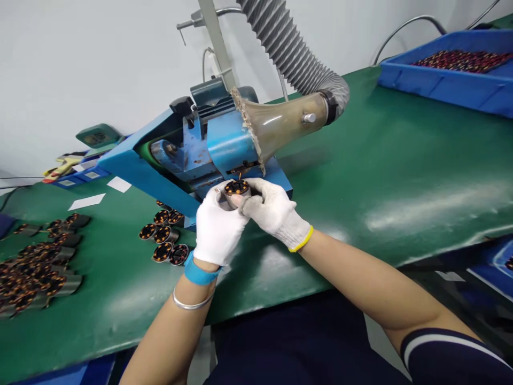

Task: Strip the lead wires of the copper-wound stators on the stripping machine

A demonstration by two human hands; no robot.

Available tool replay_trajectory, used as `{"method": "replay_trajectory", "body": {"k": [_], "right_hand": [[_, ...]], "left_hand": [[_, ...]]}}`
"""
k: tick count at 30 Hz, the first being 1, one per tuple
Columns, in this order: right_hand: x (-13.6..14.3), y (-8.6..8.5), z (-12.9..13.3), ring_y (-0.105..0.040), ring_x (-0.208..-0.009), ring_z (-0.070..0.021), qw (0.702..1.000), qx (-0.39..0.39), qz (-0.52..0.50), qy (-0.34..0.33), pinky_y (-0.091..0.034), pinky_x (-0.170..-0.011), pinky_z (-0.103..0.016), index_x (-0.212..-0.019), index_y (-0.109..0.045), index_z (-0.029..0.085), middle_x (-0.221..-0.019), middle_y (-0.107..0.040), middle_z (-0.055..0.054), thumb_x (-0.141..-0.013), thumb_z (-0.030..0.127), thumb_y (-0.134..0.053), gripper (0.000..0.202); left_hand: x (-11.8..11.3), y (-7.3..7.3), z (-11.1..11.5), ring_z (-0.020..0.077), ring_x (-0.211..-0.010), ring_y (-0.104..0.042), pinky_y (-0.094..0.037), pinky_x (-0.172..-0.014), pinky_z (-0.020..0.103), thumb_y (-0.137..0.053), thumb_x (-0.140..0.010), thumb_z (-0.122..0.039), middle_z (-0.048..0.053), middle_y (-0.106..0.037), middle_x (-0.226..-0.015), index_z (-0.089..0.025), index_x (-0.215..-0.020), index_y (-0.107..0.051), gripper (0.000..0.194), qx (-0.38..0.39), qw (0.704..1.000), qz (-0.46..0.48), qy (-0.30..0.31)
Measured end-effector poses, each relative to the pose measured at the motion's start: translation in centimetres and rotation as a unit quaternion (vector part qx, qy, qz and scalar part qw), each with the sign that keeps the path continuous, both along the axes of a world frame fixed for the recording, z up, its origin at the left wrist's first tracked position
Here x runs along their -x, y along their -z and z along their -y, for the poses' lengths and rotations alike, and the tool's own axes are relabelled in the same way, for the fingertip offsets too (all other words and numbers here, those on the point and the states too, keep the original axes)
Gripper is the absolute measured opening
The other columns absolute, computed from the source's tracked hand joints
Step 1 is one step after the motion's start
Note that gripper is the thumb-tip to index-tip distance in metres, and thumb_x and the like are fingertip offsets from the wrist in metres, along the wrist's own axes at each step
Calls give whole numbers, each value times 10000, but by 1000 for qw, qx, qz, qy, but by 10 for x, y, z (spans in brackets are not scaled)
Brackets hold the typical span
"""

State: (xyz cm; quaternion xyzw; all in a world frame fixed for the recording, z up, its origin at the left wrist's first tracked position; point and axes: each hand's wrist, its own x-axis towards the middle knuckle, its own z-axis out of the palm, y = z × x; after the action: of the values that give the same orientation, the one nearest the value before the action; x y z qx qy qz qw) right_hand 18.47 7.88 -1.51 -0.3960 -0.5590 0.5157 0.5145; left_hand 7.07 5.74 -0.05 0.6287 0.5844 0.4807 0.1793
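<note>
With both gloved hands we grasped one copper-wound motor stator (236, 187), our left hand (218, 227) closed on its left side and our right hand (274, 208) on its right, its orange-dotted face turned up. We held it at the near side of a blue machine (230, 141); whether they touched, we could not tell. A translucent hood (284, 120) joined a grey corrugated hose (288, 48) farther right. On the green table (420, 166), we had a small group of stators (163, 234) just left and a larger cluster (40, 267) beyond.
</note>
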Motion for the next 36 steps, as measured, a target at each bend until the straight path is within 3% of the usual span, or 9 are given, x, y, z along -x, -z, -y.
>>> {"method": "replay_trajectory", "body": {"k": [4, 10, 22, 26, 30, 33, 36], "right_hand": [[-4, -3, -6, -676, -844, -174, 999, -16, -39, 2, -558, -784, -297, -953, -671, 149, -887, -733, -26, -743, 263, -702, 241], [-7, 3, -9, -657, -829, -166, 997, -75, -8, 9, -538, -754, -282, -927, -661, 165, -850, -706, -20, -817, 304, -611, 183], [-3, 13, -8, -661, -817, -178, 994, -88, -38, 49, -549, -769, -309, -950, -639, 165, -880, -720, -40, -828, 392, -582, 264], [2, 17, 2, -657, -896, -199, 989, -115, 16, 92, -551, -826, -339, -1046, -629, 153, -1017, -688, -88, -768, 414, -656, 383], [5, 19, 16, -643, -939, -217, 968, -223, 99, 49, -540, -861, -369, -1089, -644, 138, -1023, -651, -105, -752, 449, -706, 463], [4, 19, 20, -640, -961, -242, 955, -264, 131, 18, -539, -876, -397, -1128, -638, 103, -1039, -641, -131, -711, 536, -744, 611], [3, 20, 19, -635, -1013, -271, 948, -274, 162, 6, -543, -893, -421, -1204, -606, 122, -1120, -614, -140, -587, 634, -796, 823]], "left_hand": [[-6, 0, -10, 240, -935, -700, -554, -898, 378, -721, -646, -275, 57, -742, -954, -176, -960, -652, 336, -19, 998, -37, -42], [-10, 2, -17, 230, -891, -702, -553, -873, 362, -703, -652, -263, 40, -736, -899, -189, -932, -643, 296, -32, 997, -47, -50], [-14, 3, -18, 218, -799, -706, -565, -787, 348, -742, -645, -311, 39, -735, -888, -190, -974, -642, 365, -22, 999, -25, -40], [-3, 12, -4, 226, -914, -691, -555, -862, 371, -810, -607, -338, 57, -711, -1001, -187, -1058, -603, 519, -43, 999, -3, -11], [15, 31, 13, 218, -991, -658, -541, -911, 379, -821, -625, -404, 71, -642, -1087, -195, -1128, -518, 623, -66, 997, 34, 0], [23, 38, 18, 201, -952, -653, -552, -881, 361, -816, -617, -407, 50, -619, -1041, -210, -1056, -508, 571, -40, 996, 83, -2], [28, 34, 18, 198, -919, -660, -574, -834, 353, -783, -635, -374, 39, -625, -1010, -224, -1048, -515, 515, 27, 982, 188, 8]]}}
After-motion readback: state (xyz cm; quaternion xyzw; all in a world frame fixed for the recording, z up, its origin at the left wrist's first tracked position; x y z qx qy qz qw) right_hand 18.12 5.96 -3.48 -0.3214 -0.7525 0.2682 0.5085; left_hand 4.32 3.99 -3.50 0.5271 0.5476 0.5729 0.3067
